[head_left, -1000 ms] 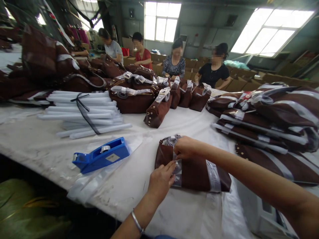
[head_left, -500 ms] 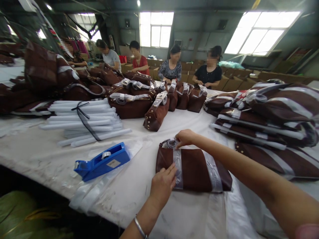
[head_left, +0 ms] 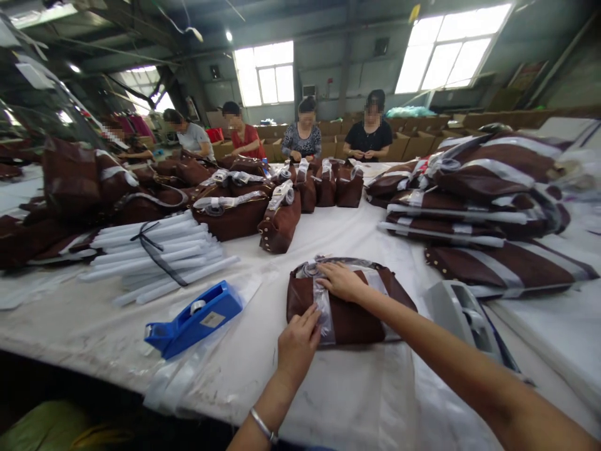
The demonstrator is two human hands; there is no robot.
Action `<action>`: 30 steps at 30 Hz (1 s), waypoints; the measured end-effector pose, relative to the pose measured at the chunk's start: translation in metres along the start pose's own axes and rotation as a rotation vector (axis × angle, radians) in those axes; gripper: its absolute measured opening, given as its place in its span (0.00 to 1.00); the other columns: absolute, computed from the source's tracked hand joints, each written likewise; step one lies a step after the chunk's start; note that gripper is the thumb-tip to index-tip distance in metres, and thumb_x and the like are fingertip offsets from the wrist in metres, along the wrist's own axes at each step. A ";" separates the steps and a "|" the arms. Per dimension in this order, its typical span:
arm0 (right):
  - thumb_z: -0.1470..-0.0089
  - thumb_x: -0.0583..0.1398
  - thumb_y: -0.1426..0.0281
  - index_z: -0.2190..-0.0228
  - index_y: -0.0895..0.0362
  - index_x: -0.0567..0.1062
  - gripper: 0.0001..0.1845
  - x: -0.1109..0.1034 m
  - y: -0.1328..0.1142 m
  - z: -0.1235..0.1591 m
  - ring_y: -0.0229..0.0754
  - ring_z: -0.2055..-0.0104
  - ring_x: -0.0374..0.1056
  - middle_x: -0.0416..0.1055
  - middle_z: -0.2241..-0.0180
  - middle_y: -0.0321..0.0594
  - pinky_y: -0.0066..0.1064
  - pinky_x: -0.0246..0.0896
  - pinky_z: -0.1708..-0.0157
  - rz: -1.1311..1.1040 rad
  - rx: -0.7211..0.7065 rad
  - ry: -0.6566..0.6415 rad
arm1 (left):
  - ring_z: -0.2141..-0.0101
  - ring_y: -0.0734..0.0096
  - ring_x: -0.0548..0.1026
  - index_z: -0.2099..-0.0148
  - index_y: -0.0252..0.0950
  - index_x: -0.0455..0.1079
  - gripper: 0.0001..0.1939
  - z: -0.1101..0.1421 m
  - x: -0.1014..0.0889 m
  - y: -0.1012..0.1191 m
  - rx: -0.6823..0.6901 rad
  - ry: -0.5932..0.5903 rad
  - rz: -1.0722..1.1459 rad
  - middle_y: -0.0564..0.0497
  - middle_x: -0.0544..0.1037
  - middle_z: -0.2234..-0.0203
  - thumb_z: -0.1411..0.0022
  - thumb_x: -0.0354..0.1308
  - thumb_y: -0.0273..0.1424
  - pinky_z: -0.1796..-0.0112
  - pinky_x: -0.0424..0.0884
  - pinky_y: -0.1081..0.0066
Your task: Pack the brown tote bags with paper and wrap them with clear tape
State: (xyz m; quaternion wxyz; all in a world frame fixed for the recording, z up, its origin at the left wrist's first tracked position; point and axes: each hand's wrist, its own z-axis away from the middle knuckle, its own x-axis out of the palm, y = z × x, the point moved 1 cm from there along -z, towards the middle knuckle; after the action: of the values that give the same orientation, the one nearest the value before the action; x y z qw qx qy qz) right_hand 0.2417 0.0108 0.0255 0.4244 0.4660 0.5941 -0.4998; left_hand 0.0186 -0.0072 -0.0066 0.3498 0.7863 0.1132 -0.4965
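The bag [head_left: 352, 326] extended lengthwise rightward from the open right hand [head_left: 342, 282]; the left hand [head_left: 297, 344] touched it nearer, grip indiscernible.

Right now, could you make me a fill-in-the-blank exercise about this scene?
The left hand and right hand touch a brown ____.
A silvery bracelet circles the ____ wrist.
The tape dispenser left of both hands is coloured ____.
A dark tie binds long, thin tubes coloured ____.

Missing words: bag; left; blue; white.
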 end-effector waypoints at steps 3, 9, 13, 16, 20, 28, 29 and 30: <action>0.34 0.52 0.61 0.41 0.61 0.68 0.26 -0.022 0.027 0.031 0.55 0.36 0.58 0.66 0.40 0.54 0.50 0.50 0.36 0.005 0.141 0.124 | 0.51 0.69 0.76 0.47 0.45 0.73 0.15 -0.009 -0.009 0.001 0.004 0.051 0.117 0.54 0.76 0.46 0.31 0.53 0.27 0.49 0.74 0.66; 0.38 0.53 0.55 0.39 0.62 0.65 0.32 -0.011 0.074 0.120 0.57 0.34 0.55 0.60 0.36 0.56 0.47 0.51 0.35 -0.076 0.567 0.263 | 0.34 0.58 0.59 0.34 0.43 0.62 0.24 -0.049 0.005 0.022 0.155 0.044 -0.040 0.46 0.62 0.34 0.31 0.53 0.34 0.37 0.58 0.49; 0.39 0.53 0.53 0.35 0.59 0.58 0.38 0.001 0.088 0.138 0.55 0.33 0.54 0.57 0.34 0.53 0.47 0.50 0.34 -0.273 0.641 0.303 | 0.31 0.57 0.50 0.33 0.45 0.59 0.26 -0.049 0.022 0.007 0.117 0.039 0.010 0.46 0.55 0.31 0.30 0.53 0.35 0.35 0.48 0.44; 0.41 0.54 0.50 0.35 0.62 0.57 0.42 0.001 0.095 0.134 0.59 0.33 0.54 0.58 0.35 0.58 0.51 0.50 0.35 -0.383 0.781 0.329 | 0.30 0.55 0.45 0.30 0.42 0.53 0.33 -0.039 0.018 -0.023 -0.313 0.166 0.342 0.43 0.49 0.29 0.33 0.56 0.40 0.34 0.46 0.47; 0.45 0.57 0.45 0.36 0.63 0.59 0.47 -0.006 0.092 0.128 0.63 0.39 0.62 0.66 0.41 0.60 0.54 0.56 0.39 -0.537 0.940 0.320 | 0.37 0.49 0.63 0.31 0.33 0.52 0.43 -0.033 0.010 -0.046 -0.648 0.109 0.654 0.33 0.63 0.36 0.40 0.64 0.45 0.38 0.59 0.49; 0.49 0.65 0.48 0.32 0.48 0.50 0.51 -0.039 0.058 0.153 0.53 0.41 0.67 0.68 0.41 0.46 0.45 0.63 0.42 -0.991 0.604 0.733 | 0.36 0.53 0.62 0.28 0.50 0.44 0.52 -0.010 -0.040 -0.043 -0.450 0.315 1.214 0.47 0.61 0.34 0.47 0.69 0.47 0.41 0.67 0.59; 0.50 0.65 0.47 0.34 0.51 0.56 0.48 -0.039 0.057 0.155 0.55 0.42 0.67 0.70 0.42 0.48 0.46 0.64 0.43 -1.026 0.583 0.668 | 0.37 0.49 0.63 0.29 0.47 0.50 0.52 -0.001 -0.046 -0.045 -0.452 0.274 1.232 0.45 0.64 0.35 0.50 0.71 0.48 0.42 0.67 0.56; 0.52 0.65 0.46 0.39 0.54 0.64 0.45 -0.038 0.057 0.157 0.58 0.43 0.69 0.72 0.45 0.50 0.47 0.66 0.45 -1.048 0.578 0.594 | 0.38 0.44 0.65 0.32 0.42 0.57 0.52 0.009 -0.051 -0.047 -0.465 0.201 1.248 0.42 0.67 0.38 0.55 0.73 0.48 0.42 0.67 0.54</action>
State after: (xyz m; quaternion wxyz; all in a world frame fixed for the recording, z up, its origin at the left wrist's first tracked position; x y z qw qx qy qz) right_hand 0.3108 -0.1461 0.0289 -0.1979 0.3285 0.6758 -0.6295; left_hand -0.0366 0.0301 0.0141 0.7191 0.6509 -0.2266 -0.0884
